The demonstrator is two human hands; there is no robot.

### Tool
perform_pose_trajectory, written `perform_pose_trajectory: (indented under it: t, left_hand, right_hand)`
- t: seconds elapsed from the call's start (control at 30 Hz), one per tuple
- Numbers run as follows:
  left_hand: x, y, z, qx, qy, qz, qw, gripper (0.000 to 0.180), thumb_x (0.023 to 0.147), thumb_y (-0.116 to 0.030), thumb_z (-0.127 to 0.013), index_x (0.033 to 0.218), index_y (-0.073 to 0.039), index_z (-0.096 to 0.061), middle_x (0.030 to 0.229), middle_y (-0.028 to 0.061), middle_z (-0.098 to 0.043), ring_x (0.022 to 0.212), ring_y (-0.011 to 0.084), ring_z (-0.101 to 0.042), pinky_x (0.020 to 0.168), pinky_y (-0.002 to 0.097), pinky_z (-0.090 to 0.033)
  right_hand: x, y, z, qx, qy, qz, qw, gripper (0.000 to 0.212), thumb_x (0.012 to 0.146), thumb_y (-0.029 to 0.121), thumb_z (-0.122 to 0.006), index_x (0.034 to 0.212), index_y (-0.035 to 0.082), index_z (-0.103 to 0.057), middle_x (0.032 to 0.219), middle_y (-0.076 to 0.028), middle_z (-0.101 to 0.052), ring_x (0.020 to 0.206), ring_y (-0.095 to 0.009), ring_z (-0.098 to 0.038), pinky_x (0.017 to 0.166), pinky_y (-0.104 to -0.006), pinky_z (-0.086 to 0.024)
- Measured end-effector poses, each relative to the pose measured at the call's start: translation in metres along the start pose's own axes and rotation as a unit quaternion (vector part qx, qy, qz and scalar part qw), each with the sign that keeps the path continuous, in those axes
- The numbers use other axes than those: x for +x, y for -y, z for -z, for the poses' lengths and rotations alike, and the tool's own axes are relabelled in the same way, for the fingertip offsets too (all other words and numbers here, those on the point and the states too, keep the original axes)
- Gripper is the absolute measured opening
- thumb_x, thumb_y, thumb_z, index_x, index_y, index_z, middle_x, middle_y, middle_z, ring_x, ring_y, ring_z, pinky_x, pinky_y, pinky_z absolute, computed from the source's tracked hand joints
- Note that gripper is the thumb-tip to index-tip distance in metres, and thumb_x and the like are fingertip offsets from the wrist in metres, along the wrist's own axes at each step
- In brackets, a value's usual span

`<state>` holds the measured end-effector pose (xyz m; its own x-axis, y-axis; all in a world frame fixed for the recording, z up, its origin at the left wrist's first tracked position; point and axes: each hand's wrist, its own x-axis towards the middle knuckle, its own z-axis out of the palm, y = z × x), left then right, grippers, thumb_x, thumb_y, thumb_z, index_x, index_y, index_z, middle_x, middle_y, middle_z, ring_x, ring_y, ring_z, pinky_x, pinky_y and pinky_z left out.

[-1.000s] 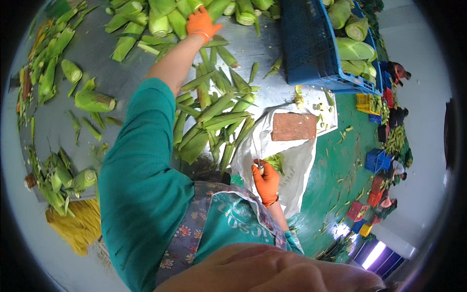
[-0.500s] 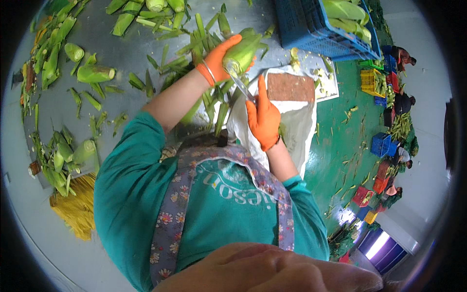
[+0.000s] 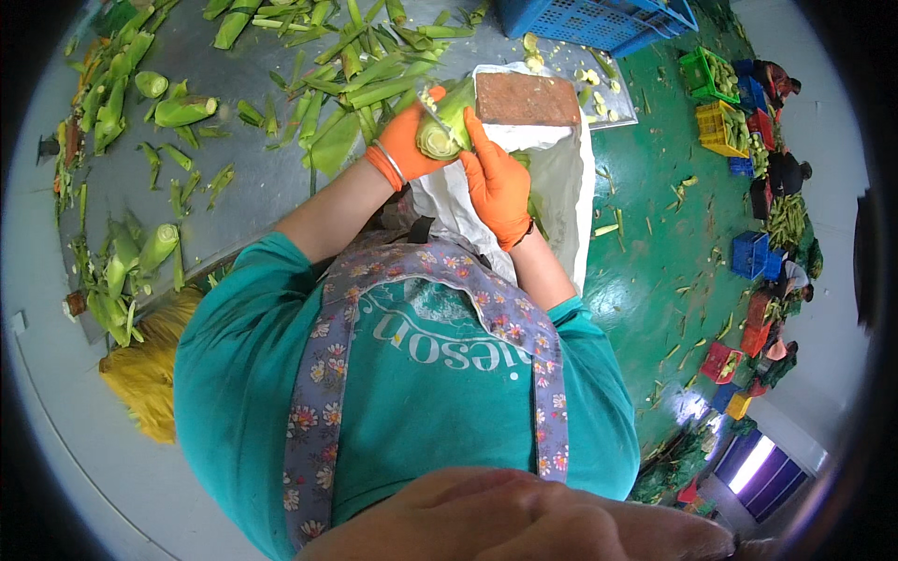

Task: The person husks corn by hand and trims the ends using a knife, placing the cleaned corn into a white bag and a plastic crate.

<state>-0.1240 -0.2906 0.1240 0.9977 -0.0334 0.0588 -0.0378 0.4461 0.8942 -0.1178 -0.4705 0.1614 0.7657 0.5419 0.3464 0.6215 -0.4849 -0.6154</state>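
Observation:
Between my two orange-gloved hands is an ear of corn in green husk (image 3: 440, 141), its pale cut stem end turned toward me. My left hand (image 3: 412, 147) is closed around its left side. My right hand (image 3: 499, 190) is closed on a knife (image 3: 436, 114), its handle hidden in the fist. The thin blade lies across the husk near the stem end, and my right fingertips touch the ear's right side. Stripped husk leaves (image 3: 374, 79) lie heaped on the metal table just beyond my left hand.
A reddish brick (image 3: 527, 99) rests on white sacking (image 3: 566, 201) at the table's right edge. Beyond it stands a blue crate (image 3: 603, 33). Husked ears (image 3: 185, 110) and scraps lie at the left. Coloured crates (image 3: 718, 129) and other people line the green floor at far right.
The ear has come nearer to me, its stem end turned more toward me. My right hand has moved up against it, bringing the blade across the husk. My view has shifted too.

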Motion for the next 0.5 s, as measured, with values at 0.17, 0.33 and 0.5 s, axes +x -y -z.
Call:
perform_pose_trajectory:
  t: [0.17, 0.33, 0.5]
  left_hand:
    - [-0.030, -0.018, 0.013, -0.351, 0.065, 0.316, 0.879, 0.057, 0.103, -0.045, -0.045, 0.144, -0.005, -0.044, 0.134, 0.0279, -0.055, 0.099, 0.0331, -0.069, 0.084, 0.0456, -0.059]
    - [-0.056, -0.038, 0.028, -0.469, 0.152, 0.266, 0.829, 0.066, 0.104, -0.045, -0.042, 0.155, -0.005, -0.029, 0.144, 0.0333, -0.043, 0.113, 0.0381, -0.063, 0.090, 0.0492, -0.056]
    - [-0.050, -0.023, 0.021, -0.262, 0.099, 0.243, 0.929, 0.065, 0.097, -0.031, -0.055, 0.151, -0.003, -0.034, 0.147, 0.0154, -0.049, 0.130, 0.0282, -0.052, 0.110, 0.0447, -0.041]
  right_hand:
    - [0.009, -0.075, 0.053, 0.204, -0.218, -0.228, 0.927, 0.039, 0.105, 0.024, -0.052, 0.140, 0.009, -0.056, 0.071, 0.003, -0.055, 0.059, -0.006, -0.048, 0.051, -0.0240, -0.040]
    - [-0.054, -0.140, 0.088, -0.121, -0.140, -0.155, 0.970, 0.051, 0.102, 0.034, -0.056, 0.148, 0.015, -0.047, 0.075, -0.003, -0.062, 0.062, -0.010, -0.057, 0.055, -0.0287, -0.044]
    - [-0.055, -0.089, 0.051, 0.224, -0.028, -0.350, 0.909, 0.057, 0.095, 0.034, -0.066, 0.144, 0.010, -0.050, 0.088, 0.001, -0.067, 0.071, -0.006, -0.057, 0.057, -0.0214, -0.042]
